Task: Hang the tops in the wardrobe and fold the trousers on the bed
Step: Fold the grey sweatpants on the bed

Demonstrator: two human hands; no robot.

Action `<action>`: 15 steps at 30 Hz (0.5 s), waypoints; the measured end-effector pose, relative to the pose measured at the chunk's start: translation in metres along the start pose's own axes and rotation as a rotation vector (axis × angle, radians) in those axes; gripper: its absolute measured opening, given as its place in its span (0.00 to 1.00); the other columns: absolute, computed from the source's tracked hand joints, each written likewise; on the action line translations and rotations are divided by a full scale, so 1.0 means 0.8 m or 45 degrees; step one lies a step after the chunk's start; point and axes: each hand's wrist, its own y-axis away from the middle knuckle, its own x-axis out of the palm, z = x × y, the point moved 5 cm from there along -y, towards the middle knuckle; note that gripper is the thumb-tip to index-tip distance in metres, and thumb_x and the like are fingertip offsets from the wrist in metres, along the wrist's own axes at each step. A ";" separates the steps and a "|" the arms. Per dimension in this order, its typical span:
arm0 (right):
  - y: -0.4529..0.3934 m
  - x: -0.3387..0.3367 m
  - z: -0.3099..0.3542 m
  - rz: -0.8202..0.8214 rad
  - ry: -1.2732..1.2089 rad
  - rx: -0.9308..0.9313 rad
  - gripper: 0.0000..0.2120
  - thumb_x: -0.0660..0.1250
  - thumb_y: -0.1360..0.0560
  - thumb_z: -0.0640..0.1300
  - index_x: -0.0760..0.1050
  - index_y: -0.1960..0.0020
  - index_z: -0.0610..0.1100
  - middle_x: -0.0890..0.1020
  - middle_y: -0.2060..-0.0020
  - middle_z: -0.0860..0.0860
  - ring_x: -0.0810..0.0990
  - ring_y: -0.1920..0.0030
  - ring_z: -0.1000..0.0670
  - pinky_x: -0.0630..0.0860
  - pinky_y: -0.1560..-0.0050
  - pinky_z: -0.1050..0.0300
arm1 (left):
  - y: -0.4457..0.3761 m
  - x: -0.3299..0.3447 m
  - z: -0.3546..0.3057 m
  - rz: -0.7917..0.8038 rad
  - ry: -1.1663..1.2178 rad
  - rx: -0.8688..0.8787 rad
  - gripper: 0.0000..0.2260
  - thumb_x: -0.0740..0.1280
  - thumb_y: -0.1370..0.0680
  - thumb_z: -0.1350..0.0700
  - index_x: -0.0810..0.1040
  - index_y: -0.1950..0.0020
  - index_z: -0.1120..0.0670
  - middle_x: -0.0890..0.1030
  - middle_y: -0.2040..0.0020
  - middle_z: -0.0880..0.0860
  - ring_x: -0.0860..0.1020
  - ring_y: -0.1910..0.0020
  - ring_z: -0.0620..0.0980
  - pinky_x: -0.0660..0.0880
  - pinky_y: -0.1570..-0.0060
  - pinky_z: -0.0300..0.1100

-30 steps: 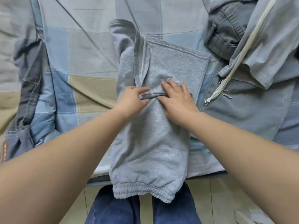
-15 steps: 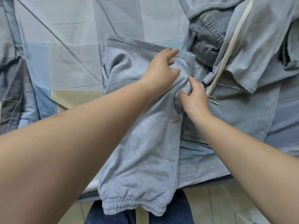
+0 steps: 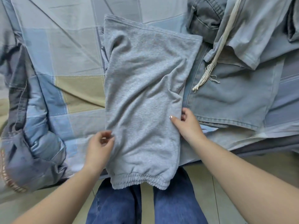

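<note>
Two bare hands work on a pair of soft grey fleece jogging trousers (image 3: 144,97) laid lengthwise on a bed covered in blue, grey and tan patchwork bedding (image 3: 64,50). The trousers lie doubled into a long panel, their elastic cuffs hanging just over the near edge of the bed above the person's blue-jeaned knees (image 3: 145,206).

The left hand (image 3: 99,147) pinches the panel's left edge between thumb and curled fingers. The right hand (image 3: 187,125) holds the right edge, thumb on top of the cloth, fingers tucked round the side.

The step in hand looks like folding this pair, with the lengthwise fold made and the crosswise fold still to do. The next move probably calls for both hands to lift the cuff end together and carry it up toward the far end, keeping the edges matched, then smooth the creases near the middle.

To the right lie faded blue denim trousers (image 3: 233,97), a pale blue top (image 3: 258,34) and a cream drawstring cord (image 3: 215,57); a dark blue garment (image 3: 21,126) sits at left.
</note>
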 end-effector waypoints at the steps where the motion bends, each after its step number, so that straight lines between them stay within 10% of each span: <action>1: 0.013 0.004 -0.012 0.034 0.033 0.035 0.17 0.70 0.26 0.44 0.70 0.40 0.46 0.80 0.48 0.51 0.79 0.49 0.51 0.76 0.44 0.52 | 0.011 0.000 0.018 0.028 -0.021 -0.034 0.06 0.68 0.24 0.61 0.78 0.47 0.56 0.81 0.52 0.52 0.79 0.51 0.52 0.76 0.49 0.45; 5: 0.068 0.017 -0.073 0.099 0.042 0.212 0.12 0.70 0.26 0.45 0.73 0.44 0.47 0.80 0.52 0.54 0.79 0.55 0.56 0.75 0.56 0.62 | 0.040 0.010 0.068 0.120 -0.169 -0.039 0.11 0.72 0.26 0.57 0.78 0.45 0.56 0.78 0.49 0.51 0.76 0.46 0.51 0.74 0.45 0.46; 10: 0.136 0.051 -0.151 0.213 -0.203 0.521 0.14 0.69 0.25 0.40 0.76 0.40 0.42 0.83 0.49 0.46 0.82 0.49 0.48 0.80 0.49 0.50 | 0.055 0.019 0.110 0.083 -0.117 -0.187 0.32 0.77 0.33 0.47 0.67 0.36 0.56 0.75 0.41 0.55 0.75 0.42 0.55 0.74 0.41 0.55; 15: 0.178 0.070 -0.181 0.230 -0.401 0.551 0.05 0.67 0.23 0.40 0.78 0.48 0.42 0.84 0.55 0.47 0.83 0.54 0.50 0.81 0.59 0.58 | 0.059 0.024 0.137 0.334 0.106 -0.322 0.12 0.73 0.27 0.58 0.76 0.47 0.58 0.82 0.49 0.58 0.81 0.52 0.57 0.79 0.49 0.53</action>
